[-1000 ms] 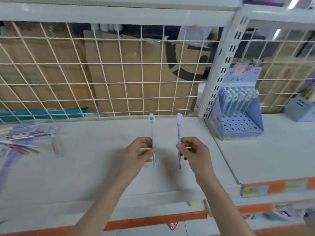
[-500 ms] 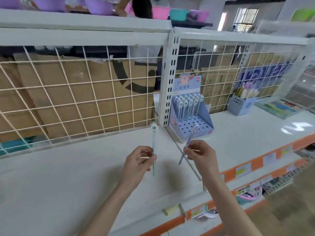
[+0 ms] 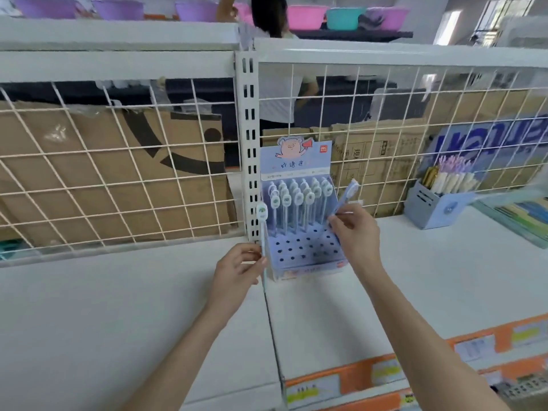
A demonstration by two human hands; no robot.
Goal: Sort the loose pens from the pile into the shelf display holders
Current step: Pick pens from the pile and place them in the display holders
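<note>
The left hand [image 3: 237,271] pinches a pen [image 3: 262,229] upright, its charm top above the fingers [image 3: 252,256]. The right hand [image 3: 354,232] pinches a second pen [image 3: 347,195] tilted, its top up and to the right of the fingertips, its lower end hidden behind them. Both are just in front of the holder [image 3: 308,253], which stands directly beyond the fingers. Its back rows already carry pens; the front holes below the right fingers are bare. So neither held pen is placed yet, and the pile is out of view, so what is left cannot be told.
</note>
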